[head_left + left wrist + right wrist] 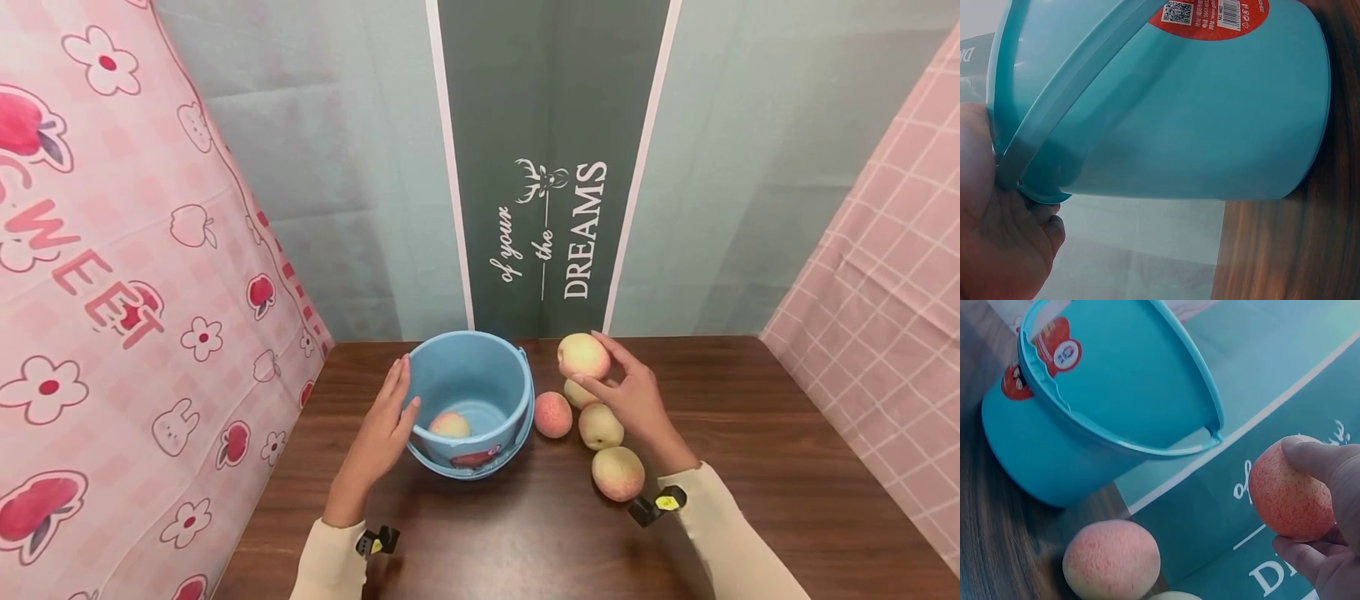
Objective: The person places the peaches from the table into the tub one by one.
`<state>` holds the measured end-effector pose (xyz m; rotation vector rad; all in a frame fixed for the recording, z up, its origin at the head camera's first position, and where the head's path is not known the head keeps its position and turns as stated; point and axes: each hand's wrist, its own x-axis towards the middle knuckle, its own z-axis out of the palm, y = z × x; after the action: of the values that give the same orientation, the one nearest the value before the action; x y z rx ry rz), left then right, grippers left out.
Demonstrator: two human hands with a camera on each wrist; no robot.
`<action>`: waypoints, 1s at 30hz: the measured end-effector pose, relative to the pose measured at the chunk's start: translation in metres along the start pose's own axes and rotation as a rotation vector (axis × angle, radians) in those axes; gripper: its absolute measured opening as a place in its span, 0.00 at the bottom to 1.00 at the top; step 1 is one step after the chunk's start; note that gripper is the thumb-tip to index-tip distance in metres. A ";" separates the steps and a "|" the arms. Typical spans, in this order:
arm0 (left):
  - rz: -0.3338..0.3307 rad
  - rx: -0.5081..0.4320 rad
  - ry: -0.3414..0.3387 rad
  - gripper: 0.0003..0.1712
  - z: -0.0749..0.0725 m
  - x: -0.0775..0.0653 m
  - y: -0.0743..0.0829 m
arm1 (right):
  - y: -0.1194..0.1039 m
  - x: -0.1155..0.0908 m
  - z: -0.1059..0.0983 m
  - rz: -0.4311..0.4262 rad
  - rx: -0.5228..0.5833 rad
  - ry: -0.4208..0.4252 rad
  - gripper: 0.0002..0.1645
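Apparently six peaches point(581, 355), one bucket point(468, 375)

The bucket point(468, 377) looks like smooth, glossy plastic

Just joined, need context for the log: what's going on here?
A person's right hand holds up a peach, clear of the table, to the right of a blue bucket. The left hand rests against the bucket's other side, near the rim. One peach lies in the bucket; four loose peaches are on the table.
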<state>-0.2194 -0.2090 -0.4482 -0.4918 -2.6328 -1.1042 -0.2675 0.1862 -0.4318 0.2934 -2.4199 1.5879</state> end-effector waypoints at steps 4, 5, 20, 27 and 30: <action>-0.009 -0.012 -0.001 0.39 0.000 -0.001 0.001 | -0.005 0.000 0.004 -0.007 0.014 -0.021 0.49; -0.010 -0.014 0.000 0.39 0.000 -0.001 0.002 | -0.006 0.001 0.005 -0.010 0.017 -0.025 0.49; -0.005 -0.011 0.004 0.39 0.000 0.001 0.002 | -0.018 -0.003 0.019 -0.087 0.040 -0.040 0.47; -0.004 -0.008 0.007 0.39 0.001 0.002 0.001 | -0.025 -0.003 0.025 -0.098 0.048 -0.061 0.47; -0.006 -0.008 0.006 0.39 0.001 0.002 0.002 | -0.027 -0.003 0.028 -0.094 0.056 -0.077 0.47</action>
<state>-0.2203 -0.2069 -0.4470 -0.4812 -2.6270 -1.1172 -0.2595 0.1506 -0.4200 0.4791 -2.3827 1.6337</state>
